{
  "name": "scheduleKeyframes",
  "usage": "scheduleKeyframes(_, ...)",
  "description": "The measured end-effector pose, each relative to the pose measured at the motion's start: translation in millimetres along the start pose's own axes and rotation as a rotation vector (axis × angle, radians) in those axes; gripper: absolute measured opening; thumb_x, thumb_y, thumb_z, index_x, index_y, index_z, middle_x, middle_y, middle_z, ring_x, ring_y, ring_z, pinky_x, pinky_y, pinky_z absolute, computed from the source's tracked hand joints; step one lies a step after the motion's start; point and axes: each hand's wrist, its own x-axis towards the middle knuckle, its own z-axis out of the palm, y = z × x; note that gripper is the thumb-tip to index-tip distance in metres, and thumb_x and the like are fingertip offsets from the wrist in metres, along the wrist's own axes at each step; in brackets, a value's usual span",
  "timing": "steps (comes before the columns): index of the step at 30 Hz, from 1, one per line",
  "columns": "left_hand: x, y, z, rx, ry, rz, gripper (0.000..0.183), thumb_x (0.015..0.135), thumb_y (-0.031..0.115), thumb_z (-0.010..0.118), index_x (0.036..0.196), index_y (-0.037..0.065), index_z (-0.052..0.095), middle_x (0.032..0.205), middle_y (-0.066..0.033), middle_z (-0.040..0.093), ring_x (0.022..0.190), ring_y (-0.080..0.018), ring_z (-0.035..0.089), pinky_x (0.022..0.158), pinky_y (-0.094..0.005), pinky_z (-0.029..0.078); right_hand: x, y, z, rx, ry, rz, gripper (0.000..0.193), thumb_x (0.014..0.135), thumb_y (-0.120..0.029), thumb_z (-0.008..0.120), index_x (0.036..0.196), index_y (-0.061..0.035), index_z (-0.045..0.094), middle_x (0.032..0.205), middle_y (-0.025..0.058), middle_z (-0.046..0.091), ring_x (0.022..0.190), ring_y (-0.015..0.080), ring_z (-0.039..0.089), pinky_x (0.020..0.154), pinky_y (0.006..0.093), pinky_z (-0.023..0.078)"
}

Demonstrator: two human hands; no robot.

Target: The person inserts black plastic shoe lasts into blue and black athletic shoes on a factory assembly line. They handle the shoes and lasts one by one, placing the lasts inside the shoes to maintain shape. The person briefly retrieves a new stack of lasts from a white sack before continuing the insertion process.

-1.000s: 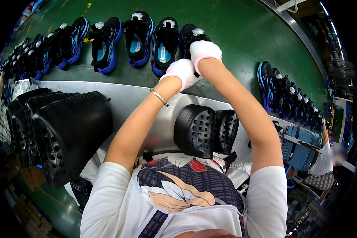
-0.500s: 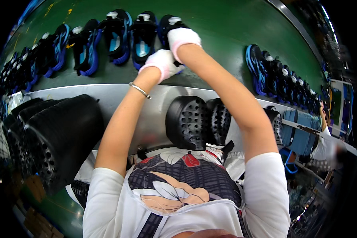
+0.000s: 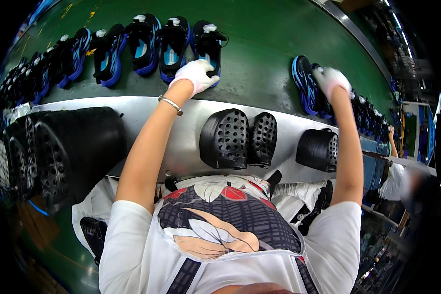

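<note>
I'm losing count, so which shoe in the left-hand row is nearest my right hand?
The rightmost shoe, at the end of that row; every other one there stands farther left, so farther from your right hand.

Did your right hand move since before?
Yes. The right hand went right, from beyond the middle black pads to well right of them, by the right-hand shoes.

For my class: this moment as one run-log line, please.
Left grip: at shoe heel | right grip: at right shoe row | black perforated stacks: on metal ledge
</note>
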Motion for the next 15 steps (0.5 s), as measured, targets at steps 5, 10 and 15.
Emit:
scheduleKeyframes(5, 6.2, 1.9, 1.1, 0.010, -0.051, -0.039, 0.050, 0.081, 0.042, 0.064, 0.109, 0.000, 0.066, 0.116, -0.0194, 0.061, 0.108, -0.0357, 0.057, 0.095, -0.0387, 0.046, 20.7, 95.4, 83.2, 0.046, -0.151, 0.187, 0.074, 0.074, -0.056, 0.064, 0.116, 0.0050, 0.063, 0.108, 0.0289, 0.064, 0.109, 0.0380, 0.061, 0.092, 0.0414, 0.047)
scheduleKeyframes(10, 4.6, -8.6, 4.9, 0.041, -0.006, -0.067, 0.044, 0.084, 0.041, 0.060, 0.111, 0.006, 0.067, 0.120, -0.0156, 0.061, 0.108, -0.0335, 0.059, 0.093, -0.0412, 0.048, 45.8, 67.8, 104.0, 0.154, 0.048, 0.172, 0.057, 0.073, -0.042, 0.065, 0.105, 0.0054, 0.065, 0.104, 0.0285, 0.065, 0.101, 0.0393, 0.063, 0.089, 0.0424, 0.048)
scheduleKeyframes(15, 1.6, -13.5, 4.0, 0.044, 0.007, -0.065, 0.045, 0.084, 0.041, 0.060, 0.113, 0.006, 0.066, 0.122, -0.0145, 0.060, 0.109, -0.0330, 0.059, 0.094, -0.0412, 0.048, 48.1, -8.1, 83.1, 0.319, 0.058, -0.004, 0.048, 0.075, -0.035, 0.056, 0.104, 0.0028, 0.066, 0.100, 0.0272, 0.066, 0.097, 0.0390, 0.064, 0.085, 0.0424, 0.049)
